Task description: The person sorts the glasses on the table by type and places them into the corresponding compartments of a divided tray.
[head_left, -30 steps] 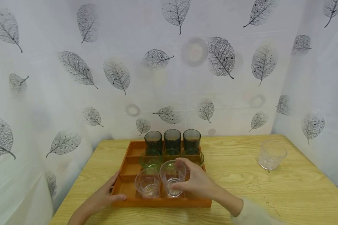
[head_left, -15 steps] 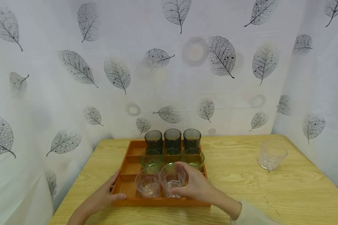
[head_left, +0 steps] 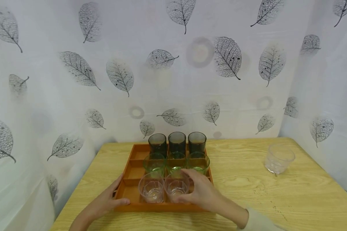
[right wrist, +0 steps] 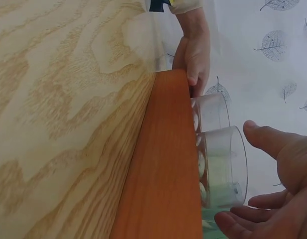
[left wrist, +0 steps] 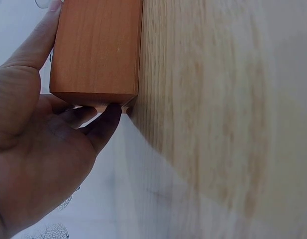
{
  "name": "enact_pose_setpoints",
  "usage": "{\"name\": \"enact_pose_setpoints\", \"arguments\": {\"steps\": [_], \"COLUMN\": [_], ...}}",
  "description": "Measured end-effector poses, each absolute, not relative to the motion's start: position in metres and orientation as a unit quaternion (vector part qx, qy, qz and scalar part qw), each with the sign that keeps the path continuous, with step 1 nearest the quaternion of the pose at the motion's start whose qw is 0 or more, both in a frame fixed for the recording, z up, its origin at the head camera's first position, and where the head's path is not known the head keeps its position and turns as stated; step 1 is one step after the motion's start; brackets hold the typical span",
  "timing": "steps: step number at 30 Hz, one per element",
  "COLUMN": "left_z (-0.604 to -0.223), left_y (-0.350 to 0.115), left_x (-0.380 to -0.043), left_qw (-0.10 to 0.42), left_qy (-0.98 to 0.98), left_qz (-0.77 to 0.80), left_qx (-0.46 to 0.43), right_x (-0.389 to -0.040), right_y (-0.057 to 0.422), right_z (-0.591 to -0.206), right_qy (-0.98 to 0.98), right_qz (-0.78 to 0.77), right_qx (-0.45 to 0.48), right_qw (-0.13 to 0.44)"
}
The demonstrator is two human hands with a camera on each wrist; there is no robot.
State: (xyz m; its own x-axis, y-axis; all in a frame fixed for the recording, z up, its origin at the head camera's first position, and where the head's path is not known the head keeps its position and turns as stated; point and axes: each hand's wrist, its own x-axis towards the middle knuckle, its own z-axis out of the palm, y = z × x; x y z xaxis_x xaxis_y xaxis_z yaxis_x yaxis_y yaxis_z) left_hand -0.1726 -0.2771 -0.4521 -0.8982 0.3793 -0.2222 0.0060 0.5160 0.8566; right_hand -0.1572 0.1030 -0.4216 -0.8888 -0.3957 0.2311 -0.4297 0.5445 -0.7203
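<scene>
An orange-brown wooden tray (head_left: 133, 190) with compartments sits on the table. My left hand (head_left: 102, 203) holds its left side, thumb over the front corner; the left wrist view shows fingers curled under the tray's end (left wrist: 96, 50). Two clear glasses stand in the front row: the left glass (head_left: 151, 189) and the right glass (head_left: 173, 186). My right hand (head_left: 203, 192) is around the right glass, its thumb and fingers spread. In the right wrist view the thumb (right wrist: 265, 137) is apart from that glass's rim (right wrist: 243, 149), and the fingertips lie close beside it.
Behind them in the tray are green glasses (head_left: 198, 162) in the middle row and dark grey glasses (head_left: 177, 142) in the back row. Another clear glass (head_left: 279, 158) stands on the wooden table (head_left: 243, 170) at right. A leaf-print curtain (head_left: 127, 41) surrounds the table.
The right clear glass has come down into its front compartment with my right hand, and the thumb now shows apart from it. My left hand has stayed on the tray.
</scene>
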Motion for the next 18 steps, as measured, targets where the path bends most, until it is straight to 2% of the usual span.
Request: {"name": "enact_pose_setpoints", "arguments": {"steps": [6, 18], "left_z": [-0.452, -0.452], "left_y": [-0.277, -0.277], "left_x": [-0.173, -0.174], "left_qw": [0.193, 0.201], "left_qy": [0.853, 0.852], "left_qz": [0.472, 0.473], "left_qx": [0.108, 0.098], "right_x": [-0.157, -0.158], "right_y": [0.111, 0.142], "right_z": [-0.418, -0.41], "right_qy": [-0.878, -0.843], "right_qz": [0.417, 0.482], "right_qx": [0.231, 0.233], "right_qw": [0.046, 0.05]}}
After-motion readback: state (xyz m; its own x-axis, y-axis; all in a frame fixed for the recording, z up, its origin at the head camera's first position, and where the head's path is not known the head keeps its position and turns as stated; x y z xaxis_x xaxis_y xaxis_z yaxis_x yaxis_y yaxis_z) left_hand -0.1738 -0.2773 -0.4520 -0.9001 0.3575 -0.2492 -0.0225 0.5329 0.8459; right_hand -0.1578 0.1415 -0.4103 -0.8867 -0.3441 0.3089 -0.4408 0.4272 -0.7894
